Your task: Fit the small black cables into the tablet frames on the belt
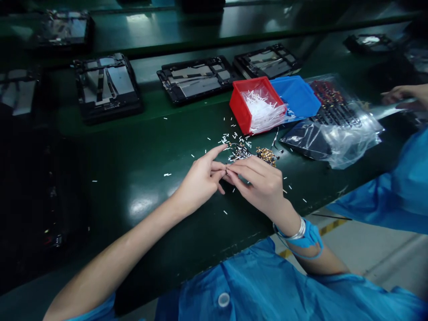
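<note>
My left hand (pixel 203 180) and my right hand (pixel 262 180) meet over the green bench, fingertips pinched together around a small dark part (pixel 226 170), too small to name. The left index finger stretches away from the pinch. Just beyond my fingers lies a pile of small black parts mixed with white slips (pixel 240 152). Beside it, past my right hand, sits a heap of small gold-and-black parts (pixel 266 156). Short white strips (pixel 167 174) are scattered around both hands.
A red bin (pixel 241 107) holds white strips and a clear bag. Against it stands a blue bin (pixel 302 100), with a plastic bag of parts (pixel 347 129) to the right. Opened tablet-like devices (pixel 197 79) line the back. A co-worker's hand (pixel 406 96) is at the far right.
</note>
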`<action>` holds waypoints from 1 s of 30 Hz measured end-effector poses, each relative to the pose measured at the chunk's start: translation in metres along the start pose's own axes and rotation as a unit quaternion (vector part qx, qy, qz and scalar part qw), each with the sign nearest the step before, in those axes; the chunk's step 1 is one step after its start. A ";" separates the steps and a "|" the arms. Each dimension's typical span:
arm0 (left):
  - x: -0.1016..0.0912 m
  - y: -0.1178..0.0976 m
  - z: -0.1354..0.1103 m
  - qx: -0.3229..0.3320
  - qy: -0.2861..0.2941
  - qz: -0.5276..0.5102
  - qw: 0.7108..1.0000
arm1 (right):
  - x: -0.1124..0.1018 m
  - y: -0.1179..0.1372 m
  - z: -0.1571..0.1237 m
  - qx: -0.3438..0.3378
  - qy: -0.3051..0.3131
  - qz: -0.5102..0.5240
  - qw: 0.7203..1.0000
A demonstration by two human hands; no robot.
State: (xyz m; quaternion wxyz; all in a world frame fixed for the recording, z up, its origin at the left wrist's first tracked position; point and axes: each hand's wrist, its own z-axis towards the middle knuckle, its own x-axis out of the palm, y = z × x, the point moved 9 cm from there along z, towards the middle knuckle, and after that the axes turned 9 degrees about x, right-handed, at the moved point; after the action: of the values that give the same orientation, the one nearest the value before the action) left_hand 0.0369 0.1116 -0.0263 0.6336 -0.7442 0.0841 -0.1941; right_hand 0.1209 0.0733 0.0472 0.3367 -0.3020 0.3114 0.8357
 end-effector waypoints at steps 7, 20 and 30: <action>-0.002 -0.003 0.001 0.005 0.004 0.019 1.000 | -0.001 -0.002 0.010 0.008 0.016 -0.022 1.000; -0.006 -0.019 0.002 0.002 0.046 -0.115 0.992 | 0.000 -0.029 0.041 -0.065 0.032 -0.060 0.996; -0.168 -0.079 0.065 0.168 -0.290 0.393 0.856 | -0.019 -0.054 0.040 0.041 -0.037 0.080 0.995</action>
State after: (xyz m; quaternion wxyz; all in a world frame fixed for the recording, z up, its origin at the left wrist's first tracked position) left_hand -0.0997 0.2476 0.0122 0.7682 -0.5540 0.1481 0.2846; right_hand 0.1613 0.1264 0.0685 0.2924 -0.2312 0.3560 0.8569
